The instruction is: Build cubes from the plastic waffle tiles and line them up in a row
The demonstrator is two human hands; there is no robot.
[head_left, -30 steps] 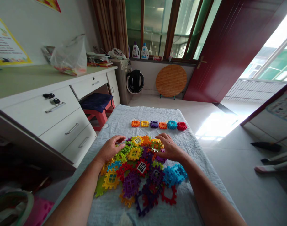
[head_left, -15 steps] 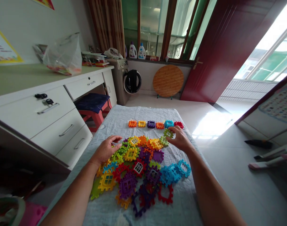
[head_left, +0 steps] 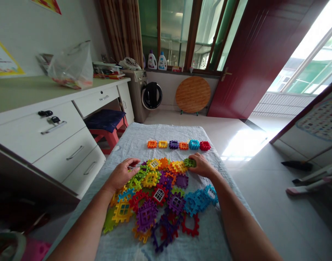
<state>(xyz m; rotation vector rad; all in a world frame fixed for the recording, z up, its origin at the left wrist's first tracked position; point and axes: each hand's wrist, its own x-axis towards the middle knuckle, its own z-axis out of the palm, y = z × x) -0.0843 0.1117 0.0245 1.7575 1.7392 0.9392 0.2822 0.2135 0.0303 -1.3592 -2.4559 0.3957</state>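
My right hand [head_left: 202, 165] grips a green window-shaped plastic interlocking block [head_left: 189, 162] at the far right of a mixed pile. My left hand [head_left: 122, 174] is open at the pile's left side, thumb and fingers apart; its thumb is close to some green blocks [head_left: 140, 173], and I cannot tell whether it touches them. Between my forearms lie purple blocks [head_left: 147, 215], yellow blocks [head_left: 122, 211], blue blocks [head_left: 200, 199] and a red block with a white window [head_left: 159, 195]. Beyond the pile, several blocks form a row, from an orange block [head_left: 152, 144] to a red block [head_left: 205, 145].
A pale blue cloth [head_left: 166, 130] covers the table. On the left stand a white desk with drawers [head_left: 73, 152] and a red stool with a dark cushion [head_left: 107, 120]. A washing machine [head_left: 138, 96], a round wooden board [head_left: 193, 94] and a dark red door [head_left: 253, 58] are farther back.
My right hand has moved down toward me with the green block, from near the row to the pile's edge. My left hand has barely moved. The whole view has shifted slightly.
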